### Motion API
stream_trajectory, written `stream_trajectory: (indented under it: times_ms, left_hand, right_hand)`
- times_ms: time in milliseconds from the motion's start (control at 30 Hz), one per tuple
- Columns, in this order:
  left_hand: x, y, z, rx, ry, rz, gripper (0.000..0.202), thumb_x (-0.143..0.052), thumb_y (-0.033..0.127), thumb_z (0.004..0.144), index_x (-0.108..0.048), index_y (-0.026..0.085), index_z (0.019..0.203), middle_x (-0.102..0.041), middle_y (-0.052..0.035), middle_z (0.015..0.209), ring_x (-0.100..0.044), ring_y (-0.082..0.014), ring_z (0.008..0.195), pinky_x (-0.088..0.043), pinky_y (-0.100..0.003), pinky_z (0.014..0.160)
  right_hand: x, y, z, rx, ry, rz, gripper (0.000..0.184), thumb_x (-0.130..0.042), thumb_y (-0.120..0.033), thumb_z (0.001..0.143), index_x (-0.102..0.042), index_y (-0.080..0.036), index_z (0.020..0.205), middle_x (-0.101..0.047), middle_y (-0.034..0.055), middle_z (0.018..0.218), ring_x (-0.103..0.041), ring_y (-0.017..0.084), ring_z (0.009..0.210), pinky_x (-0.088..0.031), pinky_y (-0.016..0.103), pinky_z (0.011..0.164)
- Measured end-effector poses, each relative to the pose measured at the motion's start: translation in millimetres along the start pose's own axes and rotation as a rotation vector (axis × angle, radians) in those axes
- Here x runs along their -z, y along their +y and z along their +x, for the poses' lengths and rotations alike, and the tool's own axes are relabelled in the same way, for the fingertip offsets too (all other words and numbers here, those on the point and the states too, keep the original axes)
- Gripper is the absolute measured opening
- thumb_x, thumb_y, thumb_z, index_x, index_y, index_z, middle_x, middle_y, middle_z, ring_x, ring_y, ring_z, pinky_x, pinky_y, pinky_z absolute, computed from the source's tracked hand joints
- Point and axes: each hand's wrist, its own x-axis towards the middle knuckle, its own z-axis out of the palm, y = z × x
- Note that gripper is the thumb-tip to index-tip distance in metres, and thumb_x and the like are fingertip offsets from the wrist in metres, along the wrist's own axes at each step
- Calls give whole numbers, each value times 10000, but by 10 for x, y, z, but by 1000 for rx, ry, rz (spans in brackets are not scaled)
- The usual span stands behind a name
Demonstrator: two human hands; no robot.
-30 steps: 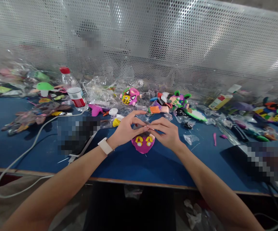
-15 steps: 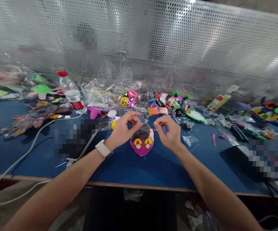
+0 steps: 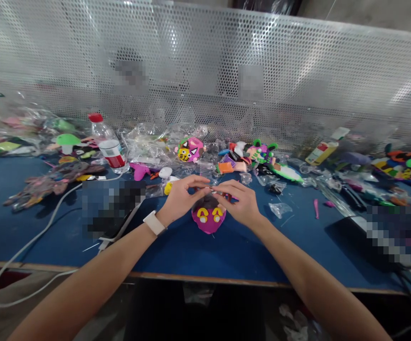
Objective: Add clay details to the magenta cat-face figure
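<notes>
On the blue table lies a clay face (image 3: 208, 224) with a magenta lower half, a dark upper part and yellow-and-white eyes. My left hand (image 3: 184, 196), with a white band at the wrist, is over its upper left side, thumb and fingers pinched together. From the other side my right hand (image 3: 240, 201) meets it, its fingertips also pinched. Both sets of fingertips come together just above the face and hide part of its top. Whatever small piece they hold is too small to make out.
Behind lie a pink-and-yellow clay cat face (image 3: 190, 150), a green-and-purple clay figure (image 3: 260, 151) and clear plastic wrappers. At left are a red-capped bottle (image 3: 111, 147), a blurred phone-like device (image 3: 116, 208) and a white cable (image 3: 54, 213). A pink modelling tool (image 3: 316, 209) lies at right.
My hands were apart over the clay face; now my right hand has moved left and the fingertips of both hands meet. The view has tilted up slightly.
</notes>
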Motion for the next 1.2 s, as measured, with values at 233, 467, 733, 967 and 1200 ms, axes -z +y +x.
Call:
stream_trajectory:
  times_ms: [233, 467, 733, 967, 1200]
  left_hand:
    - [-32, 26, -18, 14, -55, -18, 223, -754, 324, 934, -740, 204, 1122, -830, -54, 967, -807, -196, 911, -642, -275, 762]
    - [-3, 56, 2, -21, -10, 107, 148, -745, 284, 938, -752, 209, 1065, -820, -44, 955, -778, -173, 879, -595, -264, 741]
    - [15, -7, 14, -69, -7, 158, 122, -686, 284, 983, -778, 229, 1041, -813, -36, 1032, -753, -163, 919, -590, -279, 803]
    - [9, -43, -1, -48, 11, 90, 127, -744, 312, 938, -790, 220, 1013, -821, -45, 1016, -771, -179, 924, -628, -307, 850]
    - [-28, -50, -23, -56, -25, 149, 175, -707, 309, 973, -762, 217, 1111, -827, -48, 1067, -798, -186, 976, -641, -295, 879]
  right_hand:
    - [-12, 20, -2, 40, -6, 13, 137, -713, -200, 986, -765, -268, 1093, -757, 36, 984, -718, 157, 815, -613, 288, 702]
    - [37, 19, 3, -160, 73, -12, 54, -662, -223, 1009, -709, -249, 1006, -736, 15, 904, -678, 139, 698, -559, 266, 596]
    - [77, 40, 34, -219, 118, 3, 132, -657, -230, 1011, -776, -270, 1049, -774, 9, 932, -687, 131, 655, -567, 270, 586]
    - [54, 59, 21, -227, 56, 43, 103, -723, -281, 982, -807, -260, 1038, -800, 30, 971, -723, 149, 696, -589, 283, 597]
    - [21, 41, -10, -211, 28, 66, 122, -809, -354, 920, -800, -258, 995, -800, 36, 939, -688, 149, 635, -583, 294, 557]
